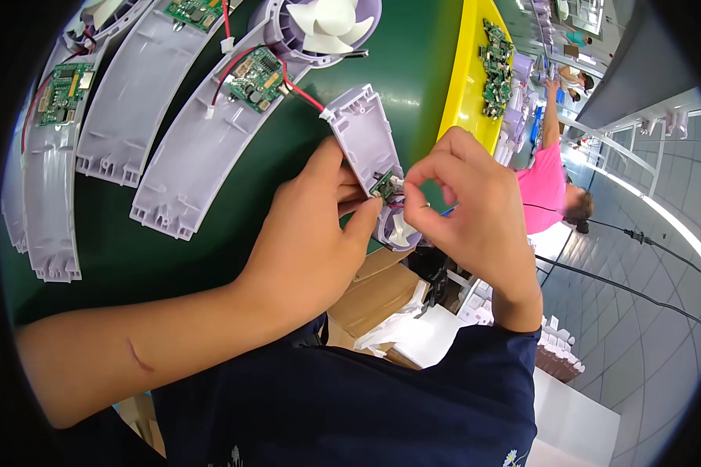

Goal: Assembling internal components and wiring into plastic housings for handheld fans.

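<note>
My left hand point(300, 226) holds a small lavender plastic fan housing point(364, 132), fingers behind it and thumb by its small green circuit board point(382, 187). A little white fan point(402, 231) sits at the housing's near end. At that board my right hand point(479, 206) is closed in a pinch; whatever lies between its fingertips is too small to make out. A red wire with a white plug reaches the housing's far end from a larger curved lavender shell point(191, 159), which carries its own circuit board point(255, 80) and a white fan point(331, 25).
More curved lavender shells point(128, 101) lie at the left on the green table point(237, 241). A yellow tray point(461, 86) with several circuit boards point(496, 70) stands at the far right. Below the table edge is an open cardboard box point(378, 300). A person in pink point(544, 187) works beyond.
</note>
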Action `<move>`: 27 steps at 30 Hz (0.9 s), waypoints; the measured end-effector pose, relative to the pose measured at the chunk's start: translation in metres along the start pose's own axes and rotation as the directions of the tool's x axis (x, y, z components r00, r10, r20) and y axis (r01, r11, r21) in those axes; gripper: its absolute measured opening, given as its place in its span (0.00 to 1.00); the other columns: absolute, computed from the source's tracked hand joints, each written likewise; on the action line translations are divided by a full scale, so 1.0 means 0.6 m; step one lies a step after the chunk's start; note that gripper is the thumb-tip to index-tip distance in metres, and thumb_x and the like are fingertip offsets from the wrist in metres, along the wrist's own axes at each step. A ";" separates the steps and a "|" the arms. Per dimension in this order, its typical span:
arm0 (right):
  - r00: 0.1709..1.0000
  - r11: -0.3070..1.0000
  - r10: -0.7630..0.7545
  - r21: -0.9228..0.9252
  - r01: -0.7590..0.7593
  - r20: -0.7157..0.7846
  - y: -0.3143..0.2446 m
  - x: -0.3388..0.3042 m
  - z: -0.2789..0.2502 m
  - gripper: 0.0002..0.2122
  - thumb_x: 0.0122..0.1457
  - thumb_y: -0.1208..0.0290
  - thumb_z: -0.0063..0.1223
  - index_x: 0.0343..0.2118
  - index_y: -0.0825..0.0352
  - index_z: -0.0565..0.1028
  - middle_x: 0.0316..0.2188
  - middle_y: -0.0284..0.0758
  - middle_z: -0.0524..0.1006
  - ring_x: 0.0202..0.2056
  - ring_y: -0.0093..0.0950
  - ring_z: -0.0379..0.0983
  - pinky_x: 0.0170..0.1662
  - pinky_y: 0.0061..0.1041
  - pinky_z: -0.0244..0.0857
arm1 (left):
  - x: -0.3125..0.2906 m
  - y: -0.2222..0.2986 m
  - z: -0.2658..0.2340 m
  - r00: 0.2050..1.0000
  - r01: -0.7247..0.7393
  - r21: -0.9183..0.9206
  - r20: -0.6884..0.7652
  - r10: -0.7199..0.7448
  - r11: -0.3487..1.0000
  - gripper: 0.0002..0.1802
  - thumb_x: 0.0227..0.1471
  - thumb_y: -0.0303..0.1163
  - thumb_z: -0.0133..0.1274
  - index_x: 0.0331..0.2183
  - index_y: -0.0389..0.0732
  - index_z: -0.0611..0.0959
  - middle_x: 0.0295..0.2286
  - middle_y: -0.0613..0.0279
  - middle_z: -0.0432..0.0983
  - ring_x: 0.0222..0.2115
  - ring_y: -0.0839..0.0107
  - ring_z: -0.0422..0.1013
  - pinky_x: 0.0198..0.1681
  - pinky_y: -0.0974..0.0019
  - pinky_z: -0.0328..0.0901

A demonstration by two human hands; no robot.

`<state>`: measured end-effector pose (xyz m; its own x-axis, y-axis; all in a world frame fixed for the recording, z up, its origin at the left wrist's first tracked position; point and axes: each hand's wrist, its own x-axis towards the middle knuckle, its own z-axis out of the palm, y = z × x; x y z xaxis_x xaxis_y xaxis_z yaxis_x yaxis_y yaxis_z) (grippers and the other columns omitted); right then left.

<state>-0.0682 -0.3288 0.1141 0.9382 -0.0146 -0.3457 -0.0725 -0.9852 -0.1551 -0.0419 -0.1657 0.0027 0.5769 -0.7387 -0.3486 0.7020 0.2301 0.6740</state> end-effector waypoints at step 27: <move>0.991 0.954 -0.085 -0.279 0.110 0.100 -0.026 0.006 0.003 0.04 0.62 0.76 0.59 0.35 0.68 0.74 0.34 0.39 0.68 0.28 0.41 0.75 0.29 0.38 0.69 | 0.006 -0.004 0.005 0.998 0.006 -0.005 -0.066 -0.007 1.000 0.17 0.58 0.18 0.55 0.49 0.30 0.73 0.37 0.46 0.83 0.39 0.55 0.82 0.44 0.58 0.74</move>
<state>-0.0642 -0.3134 0.1137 0.9026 0.0866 -0.4217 0.1288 -0.9890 0.0725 -0.0429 -0.1711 0.0016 0.5983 -0.6971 -0.3950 0.7077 0.2285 0.6686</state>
